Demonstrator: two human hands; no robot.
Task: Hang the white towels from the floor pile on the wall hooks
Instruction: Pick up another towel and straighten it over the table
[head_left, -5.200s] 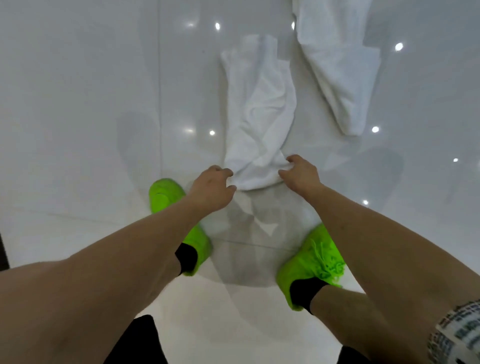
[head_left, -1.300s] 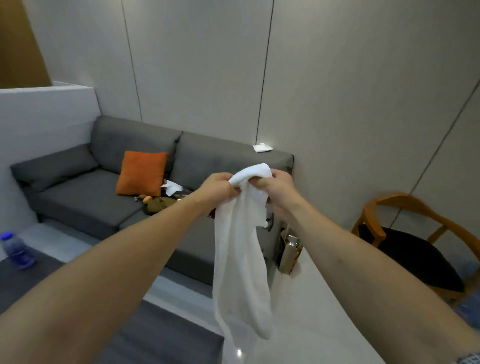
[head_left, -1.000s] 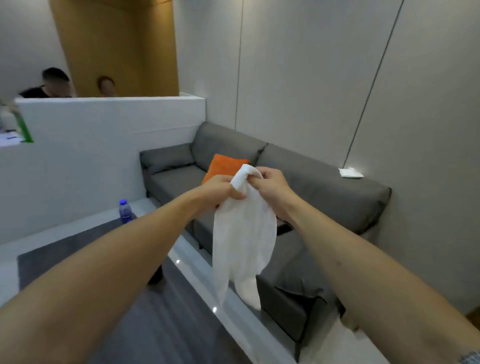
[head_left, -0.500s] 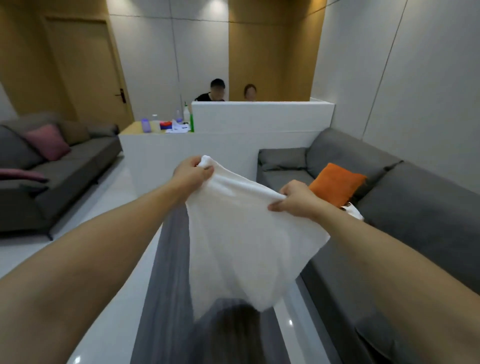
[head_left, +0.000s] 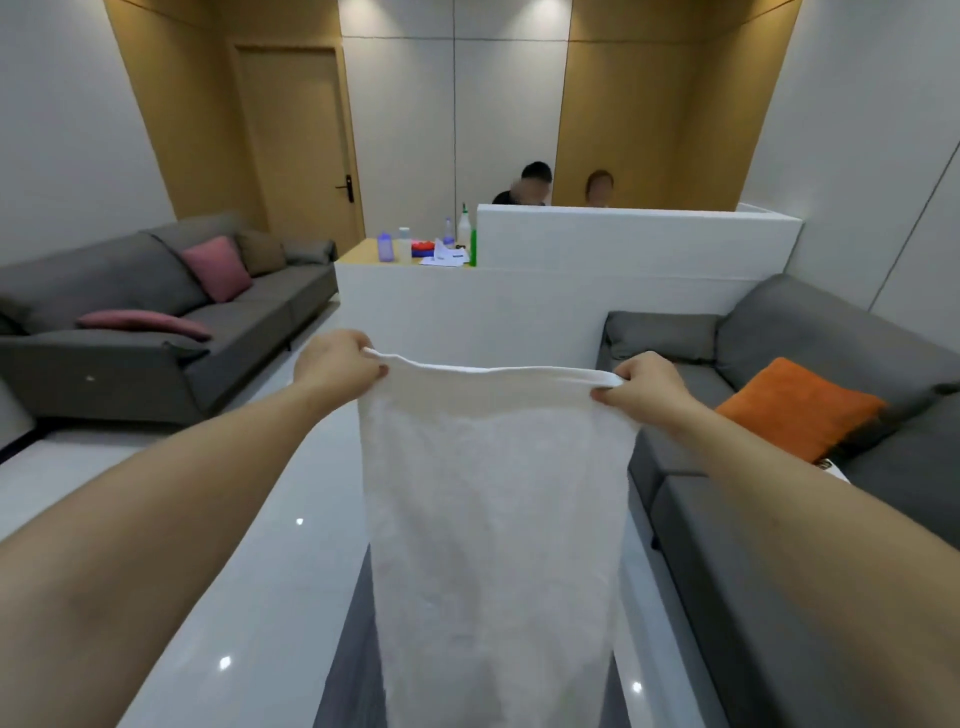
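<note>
A white towel (head_left: 493, 519) hangs spread flat in front of me, its top edge stretched level between both hands. My left hand (head_left: 335, 366) pinches the top left corner. My right hand (head_left: 644, 384) pinches the top right corner. The cloth drops straight down past the bottom of the view. No wall hooks and no floor pile are in sight.
A grey sofa (head_left: 156, 332) with pink cushions stands at the left. Another grey sofa (head_left: 810, 467) with an orange cushion (head_left: 795, 405) runs along the right. A white partition (head_left: 571, 291) lies ahead, with bottles on a counter and two people behind it. A dark rug (head_left: 353, 675) lies on the glossy floor.
I picked the towel off the floor and turned left through the room. In the last half second my hands moved apart, and the bunched towel now hangs stretched flat.
</note>
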